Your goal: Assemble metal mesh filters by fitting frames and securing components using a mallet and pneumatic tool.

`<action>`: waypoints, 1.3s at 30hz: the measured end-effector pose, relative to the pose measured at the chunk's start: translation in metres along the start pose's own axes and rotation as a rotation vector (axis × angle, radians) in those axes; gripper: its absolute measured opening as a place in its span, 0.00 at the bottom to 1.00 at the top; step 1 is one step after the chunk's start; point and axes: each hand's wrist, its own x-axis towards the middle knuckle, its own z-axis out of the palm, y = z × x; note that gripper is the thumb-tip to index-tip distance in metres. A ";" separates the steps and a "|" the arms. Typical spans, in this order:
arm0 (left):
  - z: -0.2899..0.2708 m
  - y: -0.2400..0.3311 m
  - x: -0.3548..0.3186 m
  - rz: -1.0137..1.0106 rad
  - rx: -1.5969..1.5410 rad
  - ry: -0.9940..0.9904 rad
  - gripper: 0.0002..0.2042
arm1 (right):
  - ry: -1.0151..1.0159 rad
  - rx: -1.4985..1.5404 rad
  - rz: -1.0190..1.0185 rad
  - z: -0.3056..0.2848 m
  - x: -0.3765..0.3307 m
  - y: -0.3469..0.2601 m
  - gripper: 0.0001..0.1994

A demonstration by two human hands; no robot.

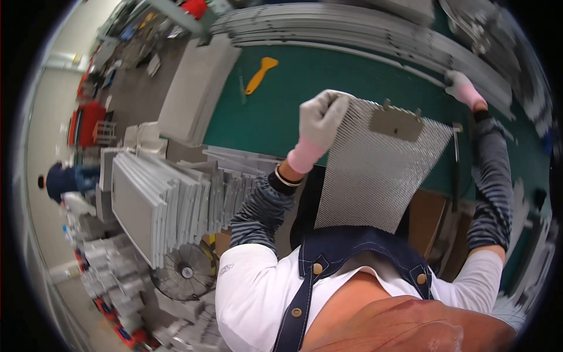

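My left hand (321, 120), in a white and pink glove, is closed on the upper left corner of a silvery mesh sheet (375, 170). The sheet hangs tilted in front of my apron, with a flat grey-brown plate (396, 123) at its top edge. Out to the far right, my gloved right hand (464, 89) has its fingers curled at the end of a thin metal strip (404, 68). That strip lies along the front of a stack of long grey metal profiles (352, 29). Its fingertips are partly hidden.
On the green table (281, 111) lies a yellow scraper (261, 75). A hammer-like tool (457, 152) rests right of the mesh. Flat grey panels (196, 88) are stacked on the left, above a row of upright framed panels (141, 202) and a fan (185, 272). Another person (67, 180) is far left.
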 end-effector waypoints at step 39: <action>0.020 0.051 -0.025 -0.098 -0.352 -0.203 0.16 | -0.349 0.447 -0.168 -0.126 -0.142 -0.247 0.09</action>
